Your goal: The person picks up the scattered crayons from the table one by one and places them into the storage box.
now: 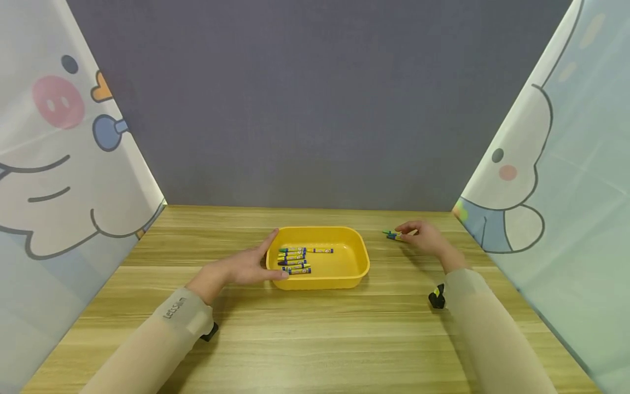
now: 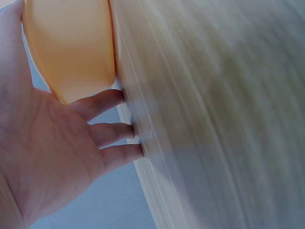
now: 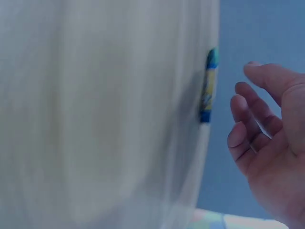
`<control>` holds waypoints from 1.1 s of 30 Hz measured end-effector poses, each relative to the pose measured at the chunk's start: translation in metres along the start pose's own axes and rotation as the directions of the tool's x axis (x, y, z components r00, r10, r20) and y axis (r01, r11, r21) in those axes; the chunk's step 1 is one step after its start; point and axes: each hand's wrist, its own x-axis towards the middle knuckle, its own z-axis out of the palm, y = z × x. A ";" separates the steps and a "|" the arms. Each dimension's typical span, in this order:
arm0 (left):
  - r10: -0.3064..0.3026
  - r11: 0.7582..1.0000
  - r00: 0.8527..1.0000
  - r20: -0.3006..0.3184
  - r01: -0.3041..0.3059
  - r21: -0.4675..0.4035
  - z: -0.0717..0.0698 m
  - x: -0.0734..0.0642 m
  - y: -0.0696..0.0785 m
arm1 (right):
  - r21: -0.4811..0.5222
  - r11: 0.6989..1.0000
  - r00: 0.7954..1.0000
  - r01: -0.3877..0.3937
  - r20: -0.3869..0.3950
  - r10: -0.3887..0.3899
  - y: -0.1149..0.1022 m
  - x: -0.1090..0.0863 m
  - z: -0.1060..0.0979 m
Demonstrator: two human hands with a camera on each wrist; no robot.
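My left hand (image 1: 248,266) rests against the left end of a yellow plastic tray (image 1: 339,283), thumb at the front rim and index finger at the back corner. In the left wrist view its other fingers (image 2: 112,131) extend straight down to the tabletop. Several crayons (image 1: 293,257) in yellow-and-blue wrappers lie in the tray's left half. My right hand (image 1: 424,238) hovers beside a green crayon (image 1: 389,232) and a dark blue crayon (image 1: 392,237) on the table. The right wrist view shows its fingers loosely bent and holding nothing, apart from a green-tipped crayon (image 3: 208,88).
The wood-grain table (image 1: 315,339) ends at a dark grey panel (image 1: 315,109) behind the tray. Cartoon-printed curtains stand on the left (image 1: 64,164) and right (image 1: 566,164). Black wrist devices show under both sleeves.
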 end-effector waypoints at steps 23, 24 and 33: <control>0.001 1.000 1.000 -0.003 -0.001 -0.007 0.002 0.001 0.000 | -0.054 0.998 0.995 -0.025 0.093 0.030 0.026 -0.010 -0.001; 0.001 1.000 1.000 -0.004 -0.001 -0.005 0.002 0.001 0.000 | -0.044 0.998 0.995 -0.032 0.096 0.037 0.027 -0.010 -0.001; -0.005 1.000 1.000 -0.006 0.004 -0.006 0.001 0.001 0.000 | -0.027 0.999 0.994 -0.017 0.108 0.020 0.032 -0.010 0.001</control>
